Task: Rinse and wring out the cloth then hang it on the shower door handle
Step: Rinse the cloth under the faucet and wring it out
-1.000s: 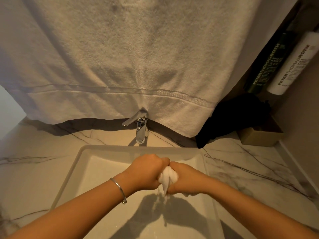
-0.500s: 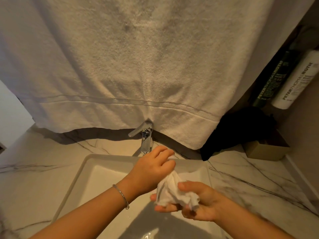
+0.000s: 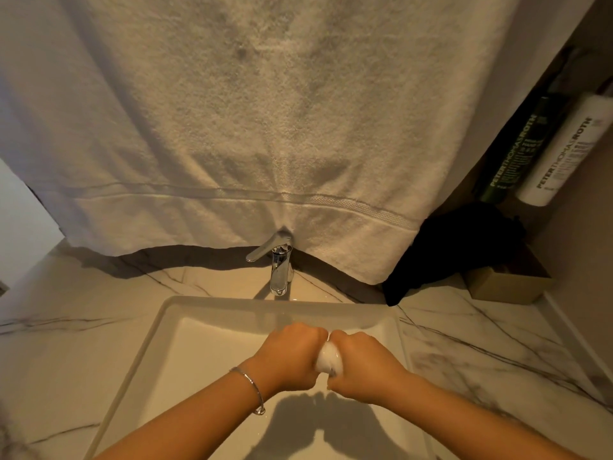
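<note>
A small white cloth [image 3: 326, 358] is squeezed between both fists over the white rectangular sink [image 3: 212, 313]. My left hand [image 3: 290, 355] grips its left end and my right hand [image 3: 363, 365] grips its right end, knuckles touching at the top. Only a bunched bit of the cloth shows between the fists. The chrome tap [image 3: 278, 267] stands behind the sink with its lever pointing left; I see no water running. The shower door handle is not in view.
A large white towel [image 3: 265, 127] hangs over the wall above the tap. On the marble counter [image 3: 66, 327] at the right lie a black cloth [image 3: 447, 247] and a cardboard box [image 3: 504, 283]. Two bottles [image 3: 564, 154] stand by the right wall.
Half a second ago my hands were apart with the cloth loose in my right palm. Now both fists have closed on it again and press together over the sink.
</note>
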